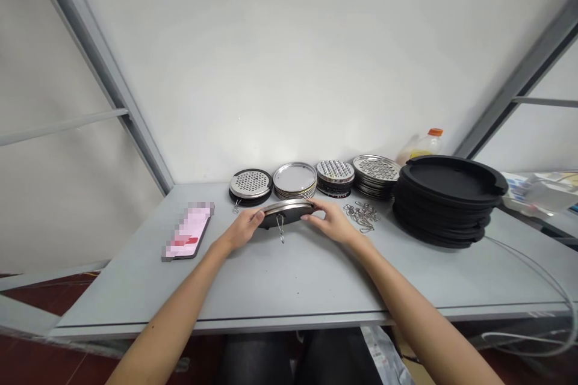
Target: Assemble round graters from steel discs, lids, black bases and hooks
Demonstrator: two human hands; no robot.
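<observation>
My left hand (244,227) and my right hand (333,221) grip opposite sides of a round black holder with metal disc edges (289,215), tilted up over the table. From its near side hangs a small metal clip (280,228). Behind it stand a perforated grater disc on a black base (251,184), a stack of plain metal discs (295,178), a stack of coarse grater discs (335,174) and a stack of finer grater discs (376,169). Loose metal clips (362,216) lie in a small heap right of my right hand.
A tall stack of round black holders (445,204) stands at the right, with an orange-capped bottle (431,142) behind it. A phone (192,231) lies at the left. The grey table (289,289) backs onto a white wall; a pale cable (533,264) crosses its right side.
</observation>
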